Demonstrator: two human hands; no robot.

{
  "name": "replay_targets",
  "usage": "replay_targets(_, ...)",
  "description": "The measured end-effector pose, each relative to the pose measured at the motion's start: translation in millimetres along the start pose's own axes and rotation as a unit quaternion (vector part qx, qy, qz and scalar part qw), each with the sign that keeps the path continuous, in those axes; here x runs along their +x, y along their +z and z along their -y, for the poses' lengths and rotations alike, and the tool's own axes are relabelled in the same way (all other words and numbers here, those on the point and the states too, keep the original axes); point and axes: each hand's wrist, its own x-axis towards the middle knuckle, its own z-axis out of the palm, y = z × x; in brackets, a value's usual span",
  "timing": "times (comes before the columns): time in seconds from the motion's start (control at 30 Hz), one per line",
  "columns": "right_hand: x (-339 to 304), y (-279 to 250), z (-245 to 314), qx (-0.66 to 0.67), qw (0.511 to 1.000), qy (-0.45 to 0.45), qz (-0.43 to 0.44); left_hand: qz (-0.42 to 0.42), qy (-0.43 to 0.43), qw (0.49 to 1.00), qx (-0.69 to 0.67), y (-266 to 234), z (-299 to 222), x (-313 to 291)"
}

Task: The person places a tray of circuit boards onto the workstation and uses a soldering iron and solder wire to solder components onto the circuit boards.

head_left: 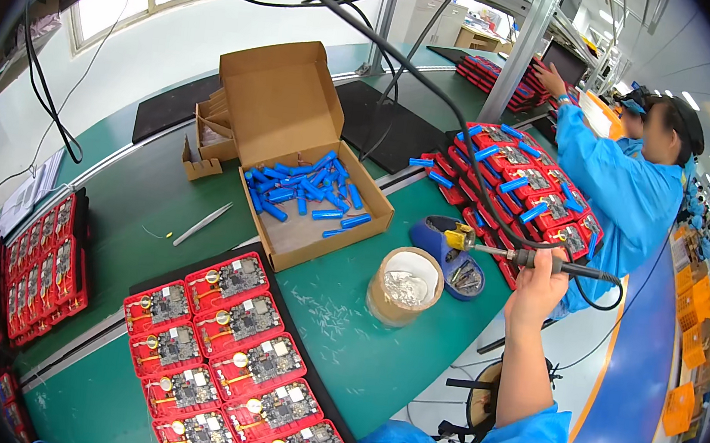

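Observation:
My right hand [535, 291] is closed round the grip of a soldering iron [526, 258], to the right of the bench. The iron points left, its front end at the yellow holder [460, 238] of a blue soldering iron stand [432, 233]. Whether the tip touches the holder, I cannot make out. Beside the stand is a round tub [385, 298] with silvery-white material inside. Red plastic cases [264, 359] with circuit boards, each with a round metal part and yellow strip, fill a black tray [269, 257] before me. My left hand is out of view.
An open cardboard box [317, 253] holds blue cylindrical cells [289, 189]. Tweezers [202, 224] lie left of it. More red cases [46, 263] are stacked at left. At right, a blue-sleeved co-worker [614, 184] stands behind stacked cases [532, 184]. A black cable [438, 88] hangs across.

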Motion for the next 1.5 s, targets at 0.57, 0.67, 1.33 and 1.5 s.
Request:
replay_targets(0.57,-23.9,-38.0,-8.6,-0.143,0.976,0.035,0.162,0.067,0.07,0.995,0.02,-8.5,-16.9,20.3)
replay_targets(0.67,-42.8,-14.1,-5.8,-0.105,0.972,0.086,0.193,0.038,0.093,0.994,0.043,-22.2,-12.6,10.2)
replay_targets(1.33,-198.2,100.5,38.3,0.168,0.802,0.436,0.372,-0.024,0.015,0.999,-0.032,-45.7,-2.4,-43.4)
replay_targets(1.5,-222.1,87.2,49.9,0.064,0.846,0.203,0.489,0.007,0.056,0.994,0.094,-47.6,-1.5,-54.6)
